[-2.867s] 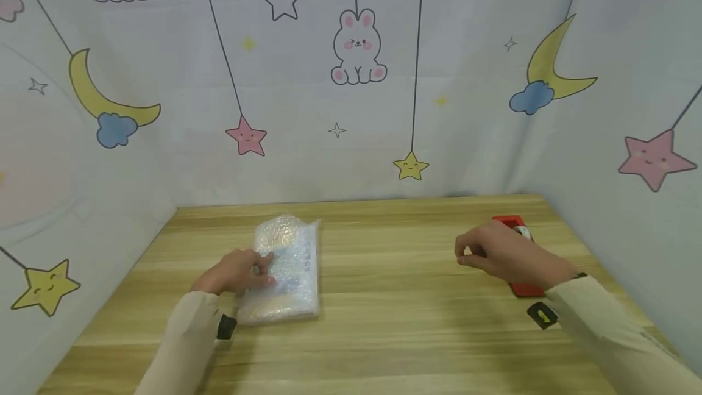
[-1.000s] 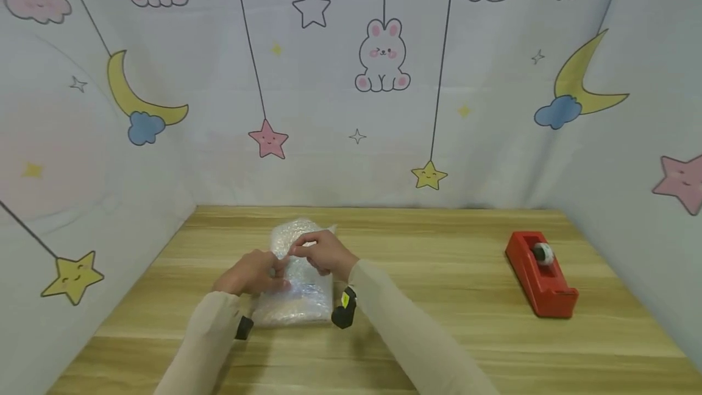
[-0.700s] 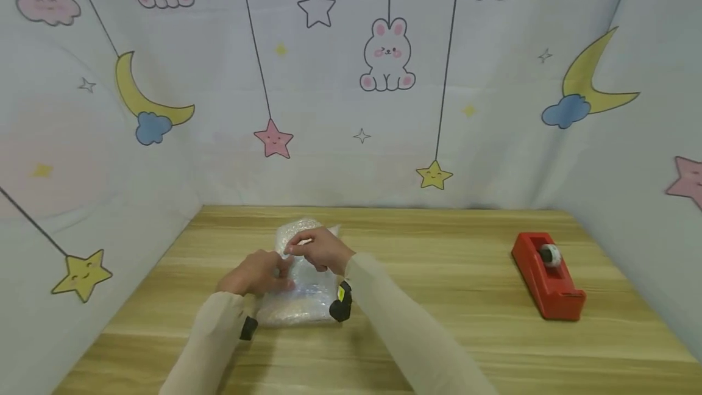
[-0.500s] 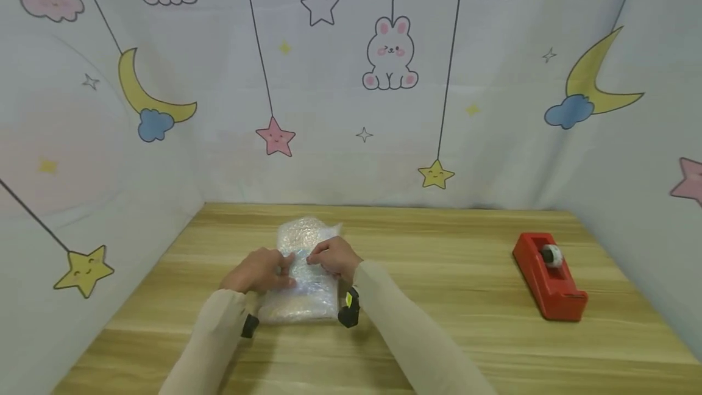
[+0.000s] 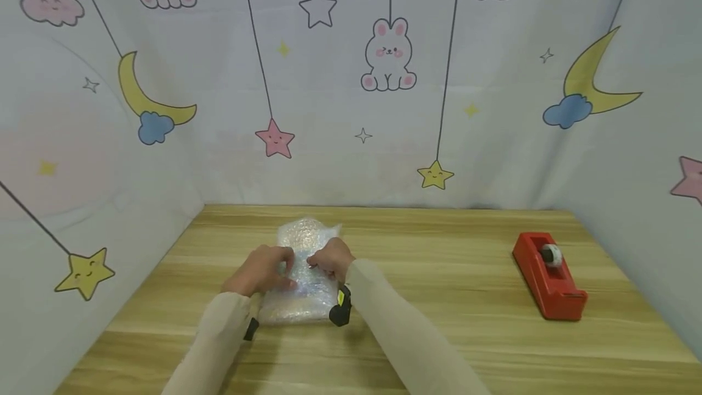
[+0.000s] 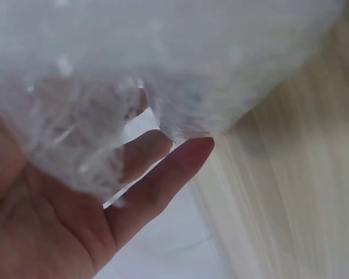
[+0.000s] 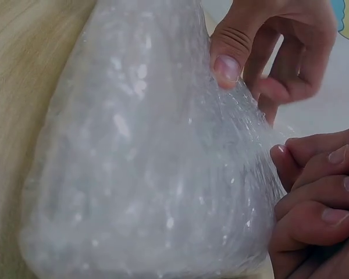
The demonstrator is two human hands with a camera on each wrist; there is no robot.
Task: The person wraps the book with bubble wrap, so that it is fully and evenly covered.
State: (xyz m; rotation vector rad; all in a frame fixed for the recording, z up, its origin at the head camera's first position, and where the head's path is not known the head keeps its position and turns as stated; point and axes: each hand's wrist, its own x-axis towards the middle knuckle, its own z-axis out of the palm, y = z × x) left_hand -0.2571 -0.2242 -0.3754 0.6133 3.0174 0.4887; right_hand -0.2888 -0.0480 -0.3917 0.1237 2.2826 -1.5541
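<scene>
A bubble-wrapped package [image 5: 304, 306] lies on the wooden table, left of the middle. My left hand [image 5: 260, 270] rests on its left side; in the right wrist view its thumb [image 7: 227, 68] presses the wrap while the other fingers arch beside it. Loosely extended fingers [image 6: 157, 189] touch the wrap in the left wrist view, where a crumpled flap covers part of the palm. Over the package's right half, my right hand [image 5: 334, 258] has curled fingers, with thumb and index tips together at the wrap. They seem to pinch a strip of clear tape, barely visible.
A red tape dispenser [image 5: 548, 279] with a tape roll [image 5: 551, 255] stands on the right of the table [image 5: 439, 297]. White cloth walls [image 5: 340, 181] with printed stars, moons and rabbits close off the back and both sides.
My right hand has come from beside the tape dispenser to the package, then shifted slightly right and lower over it. My left hand stays at the package's left side, its fingers arching a little more.
</scene>
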